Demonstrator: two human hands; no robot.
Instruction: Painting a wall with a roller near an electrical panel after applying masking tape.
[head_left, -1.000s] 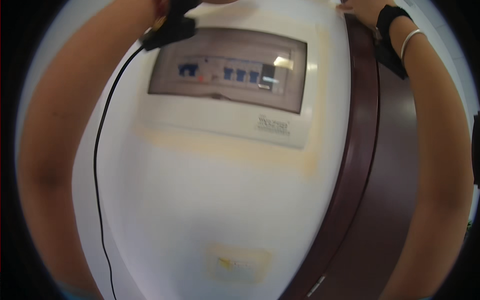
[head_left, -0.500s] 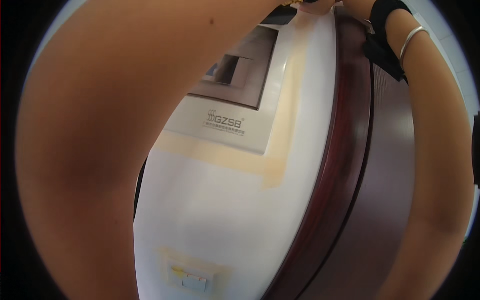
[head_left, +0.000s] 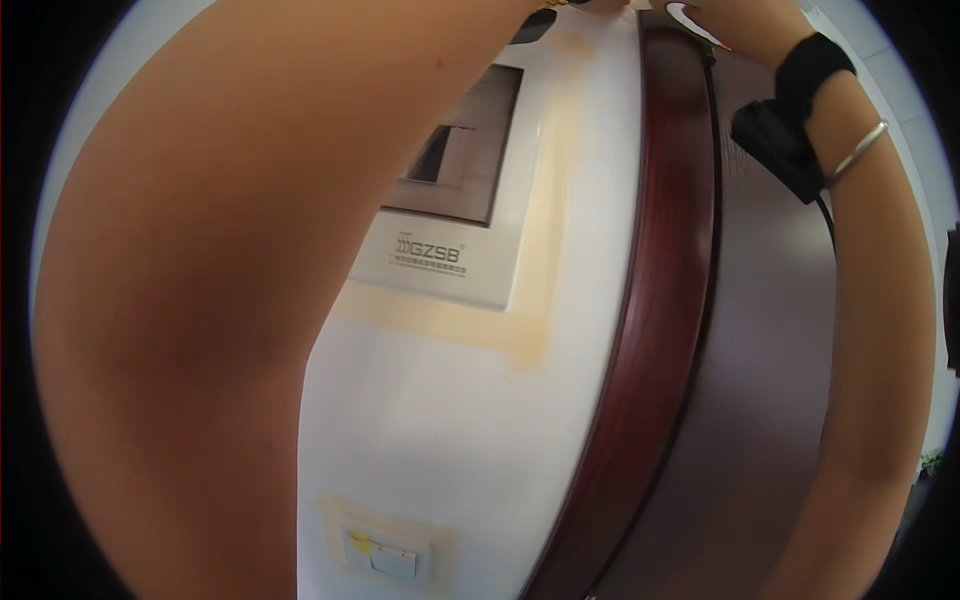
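Both my arms reach up to the top edge of the picture, beside a dark red wooden door frame (head_left: 672, 200). Only a sliver of my left hand (head_left: 604, 5) shows, at the wall just left of the frame's top; its fingers are cut off. My right hand (head_left: 748, 28) is at the top of the frame, with a white, curved, ring-like thing (head_left: 688, 18) against it, seemingly in its grip. Most of that thing is hidden or out of the picture. A black strap with a black block (head_left: 775, 140) and a silver bangle circle my right wrist.
On the white wall, a grey panel box (head_left: 440, 250) with a dark glossy window is bordered by yellowish tape (head_left: 535, 330). Lower down, a wall switch (head_left: 393, 561) has similar tape around it. A brown-grey door panel (head_left: 760, 350) stands right of the frame.
My right hand and wrist have come lower in view, showing the white curved thing. The wall box and door frame have shifted slightly left in the picture.
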